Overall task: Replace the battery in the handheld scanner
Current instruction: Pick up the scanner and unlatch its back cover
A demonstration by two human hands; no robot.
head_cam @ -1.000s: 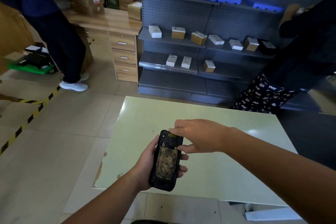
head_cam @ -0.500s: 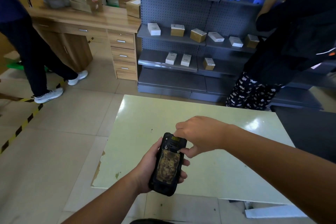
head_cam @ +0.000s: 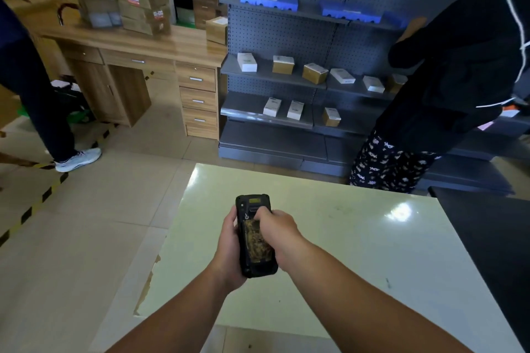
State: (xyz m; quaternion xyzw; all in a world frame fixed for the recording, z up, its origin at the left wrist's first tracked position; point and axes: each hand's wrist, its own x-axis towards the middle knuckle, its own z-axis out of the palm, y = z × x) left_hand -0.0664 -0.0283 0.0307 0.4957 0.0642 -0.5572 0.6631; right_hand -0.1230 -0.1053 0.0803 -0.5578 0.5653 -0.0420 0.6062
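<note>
A black handheld scanner (head_cam: pixel 252 203) is held back side up above the pale green table (head_cam: pixel 358 252). Its back panel carries a worn yellowish-brown patch (head_cam: pixel 256 246). My left hand (head_cam: pixel 229 249) grips the scanner from the left and below. My right hand (head_cam: pixel 276 233) lies over the scanner's right side, fingers curled onto the upper back near the small latch area. Whether the battery cover is loose cannot be told.
A person in dark clothes and patterned trousers (head_cam: pixel 390 166) stands at the table's far right edge. Grey shelving (head_cam: pixel 275 123) holds several small boxes. A wooden desk (head_cam: pixel 143 46) with cardboard boxes stands left, another person's leg (head_cam: pixel 51 123) beside it. Chipped table corner (head_cam: pixel 149 281).
My right hand has come down from the scanner's top end onto its right side and back. The scanner now points straighter away from me. The person at left has stepped further left.
</note>
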